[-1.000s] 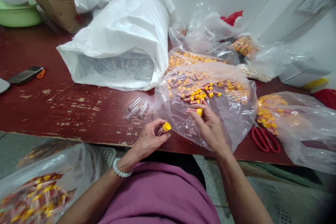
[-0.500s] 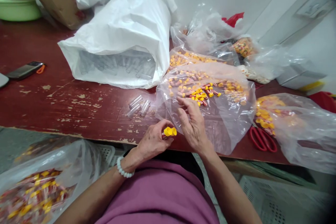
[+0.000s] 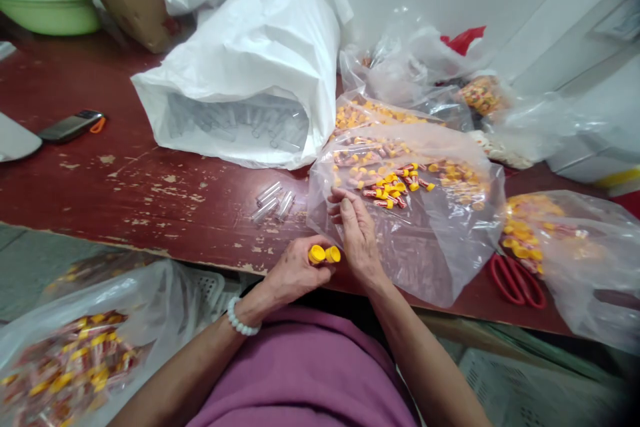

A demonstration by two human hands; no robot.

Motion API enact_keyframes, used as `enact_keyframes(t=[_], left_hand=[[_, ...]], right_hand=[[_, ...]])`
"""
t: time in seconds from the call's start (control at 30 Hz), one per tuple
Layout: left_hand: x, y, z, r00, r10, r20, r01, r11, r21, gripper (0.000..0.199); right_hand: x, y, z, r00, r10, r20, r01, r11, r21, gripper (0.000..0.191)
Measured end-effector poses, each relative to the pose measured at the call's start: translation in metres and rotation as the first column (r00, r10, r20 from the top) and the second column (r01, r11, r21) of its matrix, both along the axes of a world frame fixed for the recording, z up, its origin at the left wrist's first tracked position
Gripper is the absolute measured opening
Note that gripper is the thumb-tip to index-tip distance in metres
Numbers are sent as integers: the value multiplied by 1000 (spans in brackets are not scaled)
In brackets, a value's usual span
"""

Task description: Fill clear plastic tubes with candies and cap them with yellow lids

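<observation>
My left hand (image 3: 301, 263) is closed around two small tubes with yellow caps (image 3: 325, 254), their capped ends facing up. To its right, my right hand (image 3: 357, 230) hovers over the near left part of a clear plastic bag (image 3: 425, 260); its fingers are loosely stretched, and I see nothing held in them. Just beyond those fingers lies a loose pile of yellow-capped tubes with red-and-white contents (image 3: 395, 187), at the bag's mouth. Several clear empty tubes (image 3: 274, 202) rest on the red table (image 3: 200, 213), beyond my left hand.
A white sack (image 3: 260, 33) of clear tubes lies open at the back. Red-handled scissors (image 3: 517, 280) and another bag of yellow-capped pieces (image 3: 575, 247) are at right. A phone-like device (image 3: 73, 127) lies at left. Below the table edge sits a filled bag (image 3: 75, 360).
My right hand has drawn back from the pile, leftward towards my left hand. The left hand still holds the two tubes, caps turned more upward. The whole view has shifted slightly.
</observation>
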State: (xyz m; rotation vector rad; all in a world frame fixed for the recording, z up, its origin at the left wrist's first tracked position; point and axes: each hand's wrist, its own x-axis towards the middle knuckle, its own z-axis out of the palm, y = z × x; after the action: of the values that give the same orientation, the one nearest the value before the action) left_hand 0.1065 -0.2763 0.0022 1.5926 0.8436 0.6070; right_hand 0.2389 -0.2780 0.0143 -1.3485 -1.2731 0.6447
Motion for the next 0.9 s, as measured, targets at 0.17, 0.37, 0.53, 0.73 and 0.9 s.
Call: enact_keyframes(t=[0.17,0.37,0.53,0.73,0.9], left_hand=[[-36,3,-4,959,270,83,-253,951,-178,15],[-67,7,-10,887,460,39,-448,878,-167,24],[-74,14,-14,831,543,119,-500,825,-264,30],[-71,21,-13,794,571,208,-455,786,-419,34],[-69,22,-12,804,562,192,-450,787,-421,34]], right_hand=[[-16,22,-14,912,186,366,-249,960,132,37],[-47,63,-25,465,280,840,-286,945,-157,44],[-42,70,-17,317,254,914,-167,963,-210,25],[-32,40,-6,395,318,862,-244,941,-235,24],[-30,7,8,492,432,755,-363,891,-273,37]])
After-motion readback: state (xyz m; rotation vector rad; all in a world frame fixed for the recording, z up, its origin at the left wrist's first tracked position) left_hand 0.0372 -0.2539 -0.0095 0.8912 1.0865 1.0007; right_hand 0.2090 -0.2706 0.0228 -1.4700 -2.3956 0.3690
